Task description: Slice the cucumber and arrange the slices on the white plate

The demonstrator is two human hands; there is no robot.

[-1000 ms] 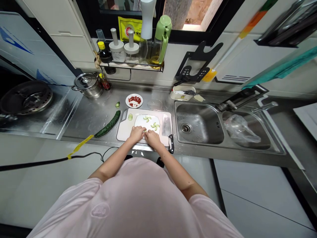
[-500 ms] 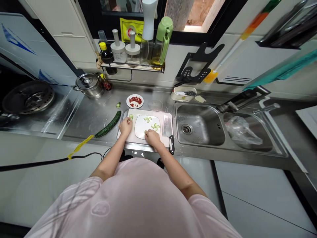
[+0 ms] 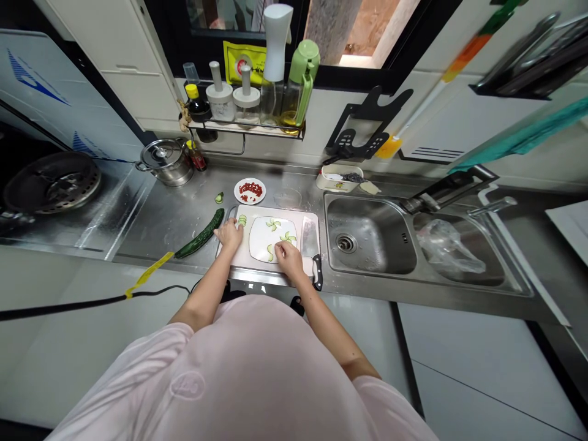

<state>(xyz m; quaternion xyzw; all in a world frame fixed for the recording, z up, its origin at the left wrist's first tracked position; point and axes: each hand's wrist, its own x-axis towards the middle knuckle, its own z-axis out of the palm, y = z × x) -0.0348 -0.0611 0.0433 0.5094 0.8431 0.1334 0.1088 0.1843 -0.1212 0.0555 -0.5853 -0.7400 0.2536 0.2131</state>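
Note:
A white squarish plate [image 3: 261, 231] rests on a pale pink cutting board [image 3: 245, 259]. Thin cucumber slices lie on it in two pinwheel shapes, one toward the back [image 3: 273, 225] and one at the right [image 3: 288, 237], with a few more slices [image 3: 270, 252] near the front edge. My left hand [image 3: 228, 235] is on the board's left side with fingers spread, beside a small stack of cucumber slices [image 3: 242, 219]. Over the plate's front right corner, my right hand [image 3: 289, 258] has thumb and fingertips pinched together; anything between them is too small to make out.
A whole cucumber [image 3: 201, 235] and a cut cucumber end [image 3: 219, 198] lie left of the board. Behind it sits a small plate [image 3: 237, 191] of chopped red pieces. A knife [image 3: 316, 272] lies along the board's right side, next to the sink [image 3: 372, 236]. A pot [image 3: 168, 164] stands back left.
My right hand has shifted slightly right, uncovering the cucumber slices near the plate's front edge. My left hand's fingers have opened from a pinch and spread out.

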